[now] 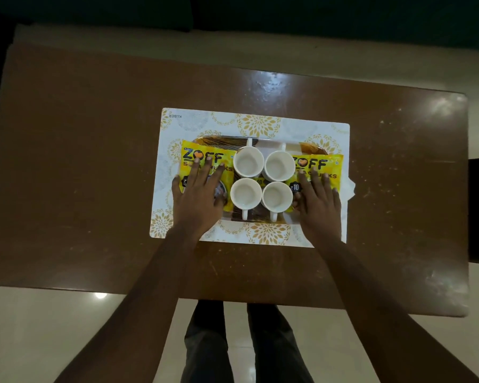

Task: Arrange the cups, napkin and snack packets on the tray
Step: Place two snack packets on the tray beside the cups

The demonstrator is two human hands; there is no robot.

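Brown table [94, 167], tray [219, 140] central, left hand [199, 194], right hand [319, 201] flat on overhanging packets [205, 156]

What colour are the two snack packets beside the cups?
Both are bright yellow with black lettering: left packet, right packet. The head view shows it.

Desk [94, 161]: glossy dark brown, pale scuffs toward right edge.
Placemat [257, 124], desk centre: white, gold flower medallions, faint grey ones between.
Tray [221, 140]: amber-brown, fine dark stripes.
Cups [248, 165]: four, plain white.
Left snack packet [205, 158], right snack packet [324, 164]: bright yellow, black lettering, orange heart in logo.
Napkin [350, 186]: white.
Floor [39, 327]: shiny cream.
Trousers [205, 341]: dark grey.
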